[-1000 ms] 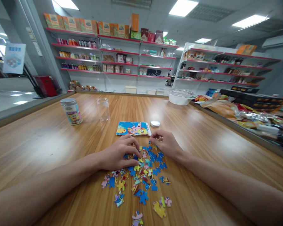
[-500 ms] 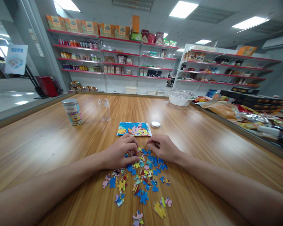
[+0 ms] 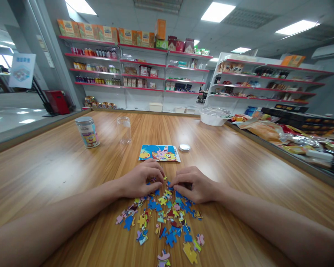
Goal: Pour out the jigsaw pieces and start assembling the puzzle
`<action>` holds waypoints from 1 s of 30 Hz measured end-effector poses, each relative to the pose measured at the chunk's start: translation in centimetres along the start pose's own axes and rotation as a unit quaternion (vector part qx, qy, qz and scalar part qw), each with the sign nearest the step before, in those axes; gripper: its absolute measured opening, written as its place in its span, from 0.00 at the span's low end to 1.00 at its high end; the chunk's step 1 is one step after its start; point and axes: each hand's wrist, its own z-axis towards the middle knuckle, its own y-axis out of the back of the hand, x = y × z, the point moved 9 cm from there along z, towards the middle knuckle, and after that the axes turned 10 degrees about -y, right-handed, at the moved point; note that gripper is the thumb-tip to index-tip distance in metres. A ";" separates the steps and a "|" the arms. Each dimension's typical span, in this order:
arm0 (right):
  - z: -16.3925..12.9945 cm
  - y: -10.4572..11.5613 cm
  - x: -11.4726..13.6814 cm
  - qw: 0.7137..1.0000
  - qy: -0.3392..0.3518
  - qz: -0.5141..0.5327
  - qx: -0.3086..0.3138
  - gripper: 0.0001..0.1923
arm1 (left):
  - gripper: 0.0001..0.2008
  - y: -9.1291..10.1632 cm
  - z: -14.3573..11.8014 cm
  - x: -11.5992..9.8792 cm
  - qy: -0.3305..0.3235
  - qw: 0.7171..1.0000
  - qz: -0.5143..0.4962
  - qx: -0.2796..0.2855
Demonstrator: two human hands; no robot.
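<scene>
Several loose, colourful jigsaw pieces (image 3: 167,218) lie scattered on the wooden table (image 3: 58,174) in front of me. My left hand (image 3: 140,180) rests palm down on the far left of the pile, fingertips curled onto pieces. My right hand (image 3: 193,183) lies opposite it on the far right of the pile, fingers bent over pieces; what it grips is hidden. The fingertips of both hands nearly meet. Just beyond them lies a flat cartoon picture card (image 3: 159,153).
A small silver lid (image 3: 184,147) lies right of the card. A printed tin with a lid (image 3: 87,132) and a clear empty jar (image 3: 124,129) stand at the far left. A white bowl (image 3: 213,118) and packaged snacks (image 3: 284,135) line the right edge. Store shelves stand behind.
Both hands have drawn closer together and toward me over the pile, the right one sliding left onto the pieces. Several pieces have been pushed nearer to me.
</scene>
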 end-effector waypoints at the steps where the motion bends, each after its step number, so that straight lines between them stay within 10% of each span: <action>1: 0.0 0.0 0.1 1.000 0.002 0.001 0.000 0.10 | 0.03 0.0 0.0 0.0 -0.003 1.000 -0.007 0.002; 7: -0.1 0.0 0.1 1.000 -0.007 0.018 -0.003 0.10 | 0.07 0.2 -0.2 1.1 0.051 0.992 -0.116 -0.020; 12: 0.0 -0.3 -1.0 0.995 -0.068 0.067 0.019 0.11 | 0.12 0.8 -1.8 5.0 0.218 0.923 -0.291 -0.129; 16: -0.1 -0.5 -3.6 0.960 -0.187 0.207 0.012 0.13 | 0.12 2.0 -2.9 6.9 0.248 0.846 -0.397 -0.256; 19: -0.4 -0.2 -5.5 0.919 -0.245 0.307 -0.036 0.15 | 0.11 3.7 -3.5 7.5 0.239 0.864 -0.310 -0.315; 24: -0.5 -0.1 -7.0 0.897 -0.308 0.310 -0.074 0.13 | 0.11 3.2 -3.5 7.7 0.300 0.898 -0.208 -0.247; 30: 0.3 -1.0 -4.6 0.920 -0.238 0.313 0.001 0.13 | 0.12 1.0 -2.4 6.0 0.259 0.831 -0.427 -0.245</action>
